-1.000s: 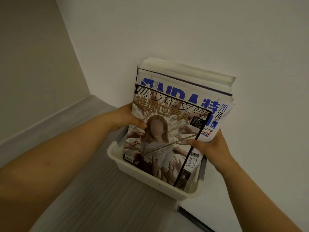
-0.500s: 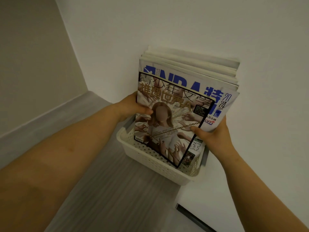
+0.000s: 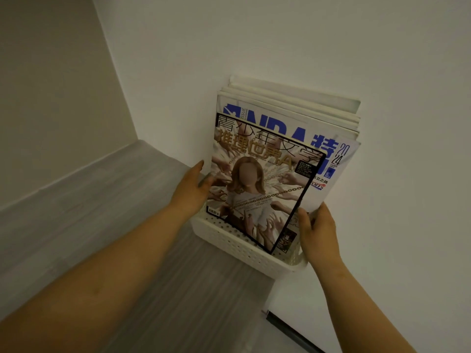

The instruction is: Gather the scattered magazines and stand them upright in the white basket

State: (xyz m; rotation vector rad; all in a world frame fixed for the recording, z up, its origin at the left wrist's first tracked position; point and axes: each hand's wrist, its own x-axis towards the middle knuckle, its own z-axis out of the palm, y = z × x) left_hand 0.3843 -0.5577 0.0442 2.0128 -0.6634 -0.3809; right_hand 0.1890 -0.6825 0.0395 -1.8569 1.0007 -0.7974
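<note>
A white perforated basket [image 3: 237,247] sits on the grey surface against the white wall. Several magazines stand upright in it. The front one [image 3: 257,189] shows a blonde figure ringed by hands and chains. Behind it is a blue-lettered NBA issue [image 3: 331,154], and plain white-edged magazines [image 3: 293,103] stand behind that. My left hand [image 3: 192,187] lies with straight fingers along the left edge of the front magazine, its thumb at the cover's edge. My right hand [image 3: 317,226] grips the stack's right edge, thumb on the front cover, fingers behind.
The grey wood-grain surface [image 3: 122,225] runs to the left and toward me. A beige wall [image 3: 51,98] closes the left side and meets the white wall [image 3: 254,34] in a corner. A dark strip [image 3: 288,329] lies at the lower right.
The magazines have sunk lower into the basket and stand straighter. My left hand has let go of the front cover and straightened beside it. The right hand keeps its grip.
</note>
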